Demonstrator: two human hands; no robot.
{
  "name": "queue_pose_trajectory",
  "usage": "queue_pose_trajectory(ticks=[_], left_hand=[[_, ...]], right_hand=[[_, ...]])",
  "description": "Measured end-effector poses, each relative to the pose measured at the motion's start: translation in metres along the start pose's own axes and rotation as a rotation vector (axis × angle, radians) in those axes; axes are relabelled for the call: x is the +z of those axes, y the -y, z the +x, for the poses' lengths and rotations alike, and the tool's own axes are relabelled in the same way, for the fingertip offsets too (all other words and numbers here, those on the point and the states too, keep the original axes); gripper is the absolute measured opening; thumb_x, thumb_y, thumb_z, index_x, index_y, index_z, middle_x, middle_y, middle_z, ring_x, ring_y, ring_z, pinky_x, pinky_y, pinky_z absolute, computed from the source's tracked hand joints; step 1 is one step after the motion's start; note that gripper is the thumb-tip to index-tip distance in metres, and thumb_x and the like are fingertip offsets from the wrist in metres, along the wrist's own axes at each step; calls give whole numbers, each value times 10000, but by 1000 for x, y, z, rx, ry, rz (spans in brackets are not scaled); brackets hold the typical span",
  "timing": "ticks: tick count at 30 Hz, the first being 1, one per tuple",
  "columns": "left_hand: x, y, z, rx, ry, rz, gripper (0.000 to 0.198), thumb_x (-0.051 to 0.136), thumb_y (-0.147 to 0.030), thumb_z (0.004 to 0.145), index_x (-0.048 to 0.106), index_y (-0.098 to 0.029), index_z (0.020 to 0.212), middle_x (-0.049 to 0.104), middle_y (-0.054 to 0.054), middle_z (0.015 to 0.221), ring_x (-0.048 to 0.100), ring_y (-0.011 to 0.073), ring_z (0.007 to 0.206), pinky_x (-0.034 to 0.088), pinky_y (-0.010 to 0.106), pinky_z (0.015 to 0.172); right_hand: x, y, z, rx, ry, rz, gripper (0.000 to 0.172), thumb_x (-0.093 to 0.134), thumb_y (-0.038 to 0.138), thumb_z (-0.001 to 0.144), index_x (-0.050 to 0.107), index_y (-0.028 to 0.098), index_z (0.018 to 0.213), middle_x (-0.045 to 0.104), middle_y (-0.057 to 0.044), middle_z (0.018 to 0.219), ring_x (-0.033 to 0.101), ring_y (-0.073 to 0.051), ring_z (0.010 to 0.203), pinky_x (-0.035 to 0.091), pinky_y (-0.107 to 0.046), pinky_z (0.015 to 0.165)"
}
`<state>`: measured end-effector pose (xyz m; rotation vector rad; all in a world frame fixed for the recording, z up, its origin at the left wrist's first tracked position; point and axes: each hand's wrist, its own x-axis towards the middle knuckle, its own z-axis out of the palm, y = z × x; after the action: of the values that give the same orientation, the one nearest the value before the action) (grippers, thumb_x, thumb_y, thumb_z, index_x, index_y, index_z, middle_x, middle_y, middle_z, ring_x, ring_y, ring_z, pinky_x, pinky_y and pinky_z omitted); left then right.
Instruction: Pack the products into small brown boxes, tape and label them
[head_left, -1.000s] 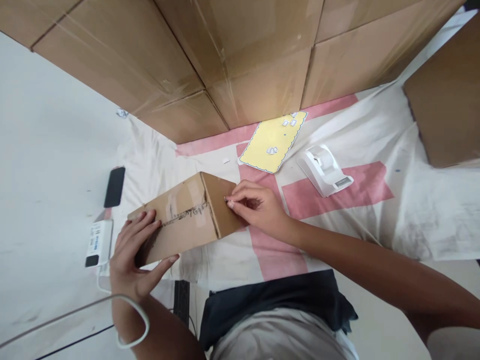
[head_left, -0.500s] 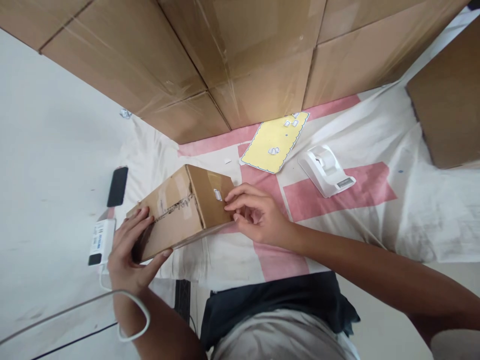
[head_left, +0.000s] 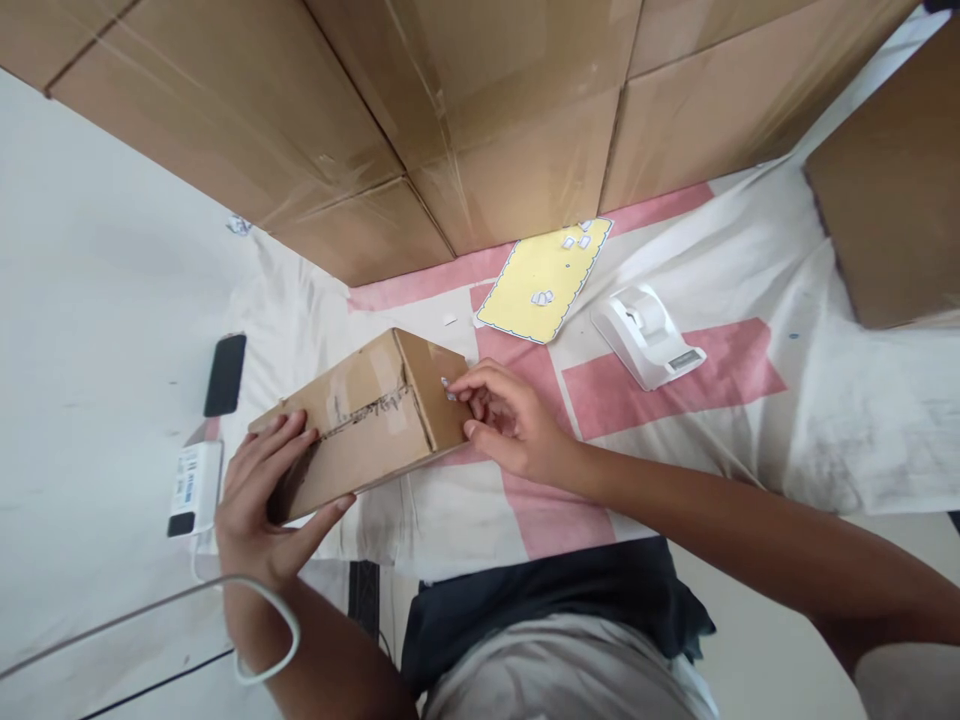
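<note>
A small brown cardboard box [head_left: 367, 410] is tilted on the cloth-covered table in front of me. My left hand [head_left: 270, 490] grips its left end, fingers over the top face and thumb along the near lower edge. On the box's right end sits a small white sticker [head_left: 448, 388]. My right hand [head_left: 517, 420] reaches that end with its fingers curled, a fingertip touching the sticker and partly covering it. A dark torn strip runs along the seam of the box's top.
Large taped cartons [head_left: 517, 170] stand along the back, and another carton [head_left: 892, 190] is at right. A yellow card [head_left: 540, 275] with small white pieces lies beside a white tape dispenser [head_left: 649, 335]. A phone [head_left: 226, 375] and a power strip [head_left: 196, 487] are at left.
The box has turned slightly, its right end swinging a little to the right. My right fingertip has moved from beside the sticker onto it. My left hand keeps its grip.
</note>
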<state>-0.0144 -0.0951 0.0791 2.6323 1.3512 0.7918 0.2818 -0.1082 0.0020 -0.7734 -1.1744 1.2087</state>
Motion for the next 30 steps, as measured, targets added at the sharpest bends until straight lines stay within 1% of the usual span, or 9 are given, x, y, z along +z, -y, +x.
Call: queue_pose_trajectory(ticks=[3, 8, 15, 20, 22, 24, 27, 28, 30], left_hand=[[0, -1, 2, 14, -1, 18, 749, 852, -367, 755, 599, -334, 1460, 610, 90, 1505, 566, 374, 1389, 363, 627, 1215], [1, -4, 4, 27, 1, 24, 735, 850, -365, 764, 603, -327, 1455, 620, 97, 1493, 573, 376, 1381, 362, 632, 1210], [1, -2, 5, -6, 16, 1, 734, 851, -356, 762, 605, -324, 1453, 615, 94, 1499, 551, 379, 1404, 328, 638, 1233], [0, 2, 4, -18, -4, -17, 729, 845, -365, 767, 603, -340, 1455, 613, 91, 1502, 550, 383, 1405, 368, 638, 1203], [2, 1, 6, -12, 2, -22, 724, 846, -394, 764, 609, -350, 1447, 625, 88, 1488, 565, 385, 1390, 371, 638, 1196], [5, 0, 9, -7, -5, -39, 706, 844, -432, 760, 626, -363, 1428, 641, 82, 1469, 583, 387, 1369, 376, 638, 1190], [10, -1, 13, -25, -48, -89, 664, 825, -510, 756, 659, -389, 1387, 655, 59, 1452, 599, 389, 1349, 376, 639, 1193], [11, -1, 13, -29, -64, -107, 657, 814, -539, 756, 663, -400, 1381, 657, 49, 1450, 600, 389, 1347, 370, 639, 1200], [13, 1, 12, -36, -81, -129, 655, 785, -594, 764, 656, -421, 1384, 655, 30, 1449, 596, 384, 1354, 342, 635, 1224]], right_hand=[[0, 0, 0, 20, -15, -6, 352, 622, 150, 822, 627, 216, 1168, 534, -34, 1016, 517, -122, 764, 450, -253, 588], [-2, -1, 2, -24, -42, -110, 315, 600, 164, 869, 655, 189, 1178, 566, -44, 990, 553, -134, 765, 470, -273, 603], [-3, -1, 0, -144, -91, -208, 56, 599, 157, 874, 642, 191, 864, 582, -19, 799, 566, -148, 720, 454, -287, 607], [-4, -2, -2, -211, -59, -167, 168, 582, 184, 903, 698, 175, 1024, 595, -19, 818, 553, -135, 679, 447, -279, 590], [-8, -1, -1, -168, -24, -194, 155, 564, 197, 933, 677, 184, 827, 562, 2, 713, 523, -125, 615, 416, -277, 567], [-14, 0, 1, -158, -13, -242, 318, 538, 228, 969, 591, 195, 657, 518, 10, 633, 505, -124, 583, 406, -284, 563], [-22, 2, 7, -244, -50, -331, 282, 560, 421, 982, 691, 192, 883, 648, -66, 905, 642, -192, 850, 534, -357, 769], [-24, 2, 10, -268, -44, -361, 370, 580, 528, 960, 698, 197, 1075, 659, -106, 1100, 651, -236, 1044, 542, -417, 913], [-28, 2, 14, -250, 53, -414, 738, 627, 711, 875, 546, 230, 1429, 533, -154, 1457, 503, -305, 1387, 423, -509, 1156]])
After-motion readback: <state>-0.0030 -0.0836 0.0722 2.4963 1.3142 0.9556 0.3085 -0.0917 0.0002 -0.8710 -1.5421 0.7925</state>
